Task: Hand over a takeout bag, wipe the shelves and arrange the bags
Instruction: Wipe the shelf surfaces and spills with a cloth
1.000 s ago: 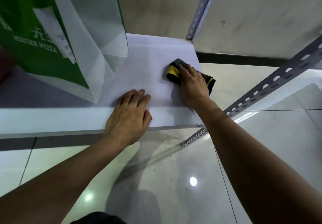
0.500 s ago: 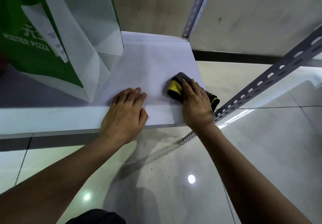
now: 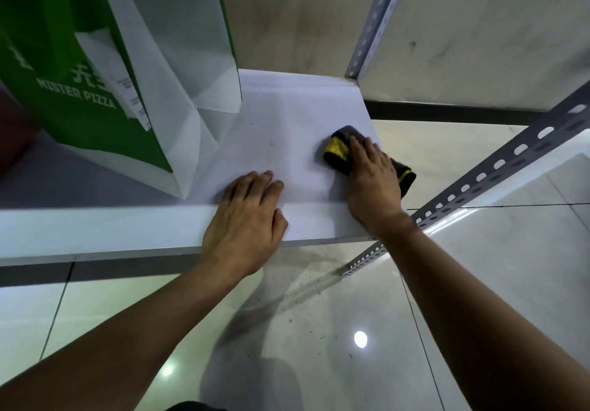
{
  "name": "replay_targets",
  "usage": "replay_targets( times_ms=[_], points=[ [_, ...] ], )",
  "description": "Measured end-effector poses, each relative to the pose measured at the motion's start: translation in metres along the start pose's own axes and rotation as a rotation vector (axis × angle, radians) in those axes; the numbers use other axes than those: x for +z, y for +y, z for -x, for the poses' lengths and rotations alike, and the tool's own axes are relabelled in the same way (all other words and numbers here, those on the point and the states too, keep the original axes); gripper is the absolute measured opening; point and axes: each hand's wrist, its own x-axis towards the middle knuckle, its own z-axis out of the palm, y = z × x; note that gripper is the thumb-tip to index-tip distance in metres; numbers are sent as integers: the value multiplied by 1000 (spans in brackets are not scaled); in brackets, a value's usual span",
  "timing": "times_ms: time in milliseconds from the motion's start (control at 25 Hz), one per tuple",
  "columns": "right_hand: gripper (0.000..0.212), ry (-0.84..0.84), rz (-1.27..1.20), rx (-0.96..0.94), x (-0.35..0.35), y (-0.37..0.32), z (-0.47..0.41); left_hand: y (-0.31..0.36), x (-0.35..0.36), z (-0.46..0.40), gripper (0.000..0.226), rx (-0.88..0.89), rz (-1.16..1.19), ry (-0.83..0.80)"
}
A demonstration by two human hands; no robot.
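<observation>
The right hand (image 3: 372, 180), pressing the black-and-yellow cloth (image 3: 338, 152) flat-fingered, has pushed back from the shelf's (image 3: 287, 116) front right corner along its right edge. The left hand (image 3: 245, 219) stays flat at the front edge, empty. Wiping continues; the green takeout bag (image 3: 79, 91) stands rear left.

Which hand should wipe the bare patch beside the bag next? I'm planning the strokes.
Right. The right hand already presses the cloth on the shelf; the left hand lies flat at the front edge, without one.

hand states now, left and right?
Left hand: open, flat on white shelf.
Right hand: open, pressing dark grey-and-yellow cloth.
</observation>
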Motion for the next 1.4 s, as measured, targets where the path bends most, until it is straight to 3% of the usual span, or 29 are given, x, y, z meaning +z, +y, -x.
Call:
replay_targets(
  times_ms=[200, 440, 520, 760, 920, 1040, 1160, 1320, 1400],
  points=[
    [54, -24, 8, 45, 7, -16, -56, -1, 2, -1, 53, 5, -1, 32],
    [52, -12, -47, -313, 15, -53, -11, -3, 2, -1, 52, 14, 28, 32],
    [51, -2, -137, -348, 11, -54, 12, -3, 1, -1, 48, 7, 72, 42],
    [43, -19, -212, -340, -5, -43, 79, 2, -13, -2, 28, -239, 556, 87],
    [45, -50, -286, -369, -14, -38, 110, 26, -34, -10, 35, -340, 345, -68],
    [45, -159, -396, -303, -26, -33, 119, 40, -45, -8, 34, -461, 479, -189],
    [44, -160, -501, -197, -35, -29, 123, 49, -53, 2, 23, -595, 706, -174],
    [51, -123, -636, 48, -49, -28, 133, 66, -80, 26, 20, -505, 859, -116],
    [51, -199, -665, 182, -61, -27, 146, 73, -102, 41, 24, -491, 909, -152]
  ],
)
